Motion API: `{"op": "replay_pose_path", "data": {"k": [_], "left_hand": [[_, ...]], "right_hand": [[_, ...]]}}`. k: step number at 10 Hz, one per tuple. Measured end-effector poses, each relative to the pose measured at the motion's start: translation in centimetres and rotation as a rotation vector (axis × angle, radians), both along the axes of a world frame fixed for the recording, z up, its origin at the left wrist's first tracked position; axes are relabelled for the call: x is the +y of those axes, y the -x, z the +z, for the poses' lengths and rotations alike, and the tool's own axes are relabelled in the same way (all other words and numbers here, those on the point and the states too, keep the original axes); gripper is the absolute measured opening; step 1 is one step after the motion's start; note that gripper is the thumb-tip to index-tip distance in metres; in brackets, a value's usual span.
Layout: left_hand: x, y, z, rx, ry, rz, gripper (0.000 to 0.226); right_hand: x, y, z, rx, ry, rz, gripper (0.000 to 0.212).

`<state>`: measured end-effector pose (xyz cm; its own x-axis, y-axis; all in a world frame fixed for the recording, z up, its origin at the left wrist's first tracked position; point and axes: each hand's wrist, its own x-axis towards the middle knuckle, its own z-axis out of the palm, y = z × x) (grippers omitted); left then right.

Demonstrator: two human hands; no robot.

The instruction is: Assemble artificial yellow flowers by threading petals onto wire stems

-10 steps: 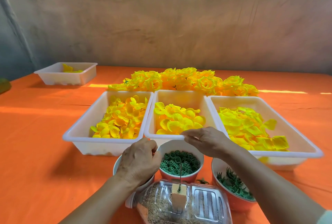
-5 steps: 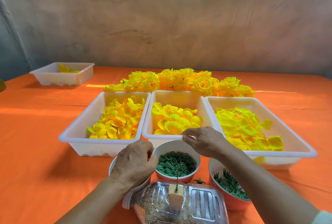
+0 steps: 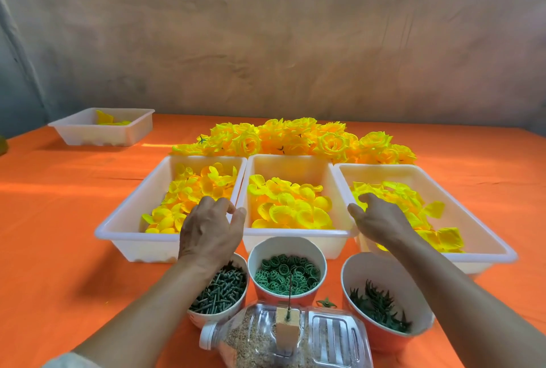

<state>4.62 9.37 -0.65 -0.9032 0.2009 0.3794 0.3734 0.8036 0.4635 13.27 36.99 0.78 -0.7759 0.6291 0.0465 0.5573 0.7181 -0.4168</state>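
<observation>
Across the lower half of the head view: an orange cloth [image 3: 59, 220] covers the table from edge to edge.
Room: a mottled grey-brown wall [image 3: 266, 42] fills the upper half of the frame.
Writing: no brand or label can be read on any container.
Upper left: a small white tray [image 3: 74, 134] holds a few yellow petals.
Centre, far: a heap of finished yellow flowers [image 3: 295, 140] lies on the cloth just behind three trays.
Left tray [image 3: 118, 234]: white, holding small yellow-orange petals.
Middle tray [image 3: 292, 237]: white, holding rounded yellow petals [image 3: 292, 208].
Right tray [image 3: 487, 237]: white, holding larger pale yellow petals.
Left cup [image 3: 218, 293]: dark green stick-like pieces.
Middle cup [image 3: 286, 270]: green ring-shaped pieces.
Right cup [image 3: 384, 296]: tilted toward the camera, dark green spiky leaf pieces.
Bottom centre: a clear plastic bottle [image 3: 325, 338] lies on its side, partly filled with sandy grain; a wooden block [image 3: 286, 329] in it carries an upright wire stem [image 3: 290, 291].
Left hand [image 3: 209, 228]: over the near right corner of the left tray, fingers loosely curled and apart, nothing visibly held.
Right hand [image 3: 381, 220]: over the near left part of the right tray, fingers reaching down among the petals; whether it grips one cannot be told.
</observation>
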Motion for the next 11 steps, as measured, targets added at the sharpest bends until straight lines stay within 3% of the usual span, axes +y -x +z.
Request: {"op": "replay_pose_path", "data": {"k": [1,2,6,9,10,11], "left_hand": [[0.9,1.8,0.0,-0.213,0.088,0.015,0.054],[1.4,2.6,-0.5,-0.259,0.163,0.024,0.063],[0.9,2.8,-1.6,-0.174,0.103,0.069,0.056],[1.6,1.8,-2.4,-0.115,0.157,0.110,0.047],[1.4,1.8,-2.5,-0.088,0.173,0.114,0.045],[1.4,2.0,-2.7,-0.071,0.213,0.125,0.044]], "right_hand": [[0.0,0.3,-0.3,-0.025,0.105,0.015,0.050],[-0.1,0.4,-0.3,-0.010,0.090,0.009,0.046],[-0.5,0.4,-0.7,-0.011,-0.024,0.002,0.037],[0.1,-1.5,-0.4,-0.019,0.104,0.072,0.048],[-0.3,-2.9,0.8,-0.091,0.056,0.145,0.045],[-0.5,-4.2,2.5,-0.014,0.045,0.249,0.026]]}}
